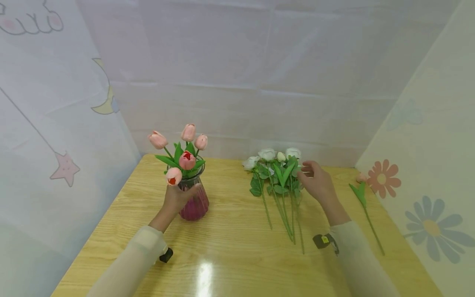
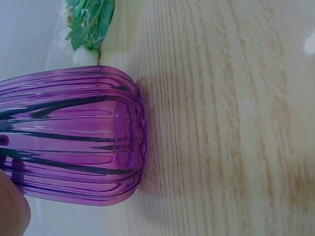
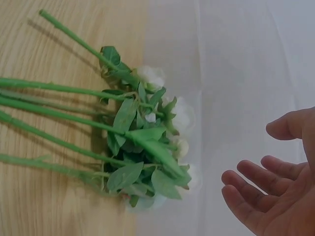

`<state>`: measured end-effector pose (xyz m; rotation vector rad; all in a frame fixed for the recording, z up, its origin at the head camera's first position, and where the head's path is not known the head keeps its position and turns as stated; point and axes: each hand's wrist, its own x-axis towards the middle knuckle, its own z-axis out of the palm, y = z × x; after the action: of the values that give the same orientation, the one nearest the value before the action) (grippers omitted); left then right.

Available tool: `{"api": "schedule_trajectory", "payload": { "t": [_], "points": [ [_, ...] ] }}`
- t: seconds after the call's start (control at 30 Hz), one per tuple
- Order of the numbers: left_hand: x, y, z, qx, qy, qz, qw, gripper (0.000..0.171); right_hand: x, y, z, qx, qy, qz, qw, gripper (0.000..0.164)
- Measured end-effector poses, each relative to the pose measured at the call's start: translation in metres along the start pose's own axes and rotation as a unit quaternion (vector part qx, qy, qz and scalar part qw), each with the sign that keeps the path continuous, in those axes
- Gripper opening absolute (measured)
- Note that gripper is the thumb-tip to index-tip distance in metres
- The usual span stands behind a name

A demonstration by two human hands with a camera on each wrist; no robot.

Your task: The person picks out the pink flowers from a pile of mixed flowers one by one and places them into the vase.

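Note:
A ribbed glass vase (image 1: 195, 202), purple toward its base, stands upright on the table with several pink tulips (image 1: 187, 160) in it. My left hand (image 1: 178, 201) holds the vase from its left side, thumb across the front; the other fingers are mostly hidden. Dark stems show through the glass in the left wrist view. My right hand (image 1: 316, 181) hovers at the right edge of a bunch of white roses (image 1: 267, 154) that lies on the table. Its fingers are loosely bent with nothing between them, apart from the leaves in the right wrist view. A pale tulip bud (image 1: 281, 157) lies among the roses.
One more pink tulip (image 1: 361, 177) lies by the table's right edge, its long stem pointing toward me. Fabric walls (image 1: 237, 103) with printed drawings enclose the wooden table (image 1: 230, 247) at the back and both sides.

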<state>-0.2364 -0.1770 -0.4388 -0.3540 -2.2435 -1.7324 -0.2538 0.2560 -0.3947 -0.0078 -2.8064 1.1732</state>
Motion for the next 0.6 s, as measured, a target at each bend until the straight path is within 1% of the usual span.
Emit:
{"api": "schedule_trajectory", "payload": {
  "t": [0.27,0.43,0.6],
  "points": [
    [0.000,0.000,0.000,-0.001,-0.003,0.002,1.0000,0.073,-0.006,0.019,-0.008,-0.037,0.003,0.000,0.999,0.065],
    [0.000,0.000,0.001,-0.004,-0.005,0.006,1.0000,0.073,-0.011,0.033,-0.016,-0.056,0.005,0.007,0.998,0.065],
    [0.000,-0.001,-0.001,-0.009,-0.012,-0.010,0.9998,0.074,-0.014,0.045,-0.021,-0.067,0.009,0.011,0.998,0.066]
  ]
}}
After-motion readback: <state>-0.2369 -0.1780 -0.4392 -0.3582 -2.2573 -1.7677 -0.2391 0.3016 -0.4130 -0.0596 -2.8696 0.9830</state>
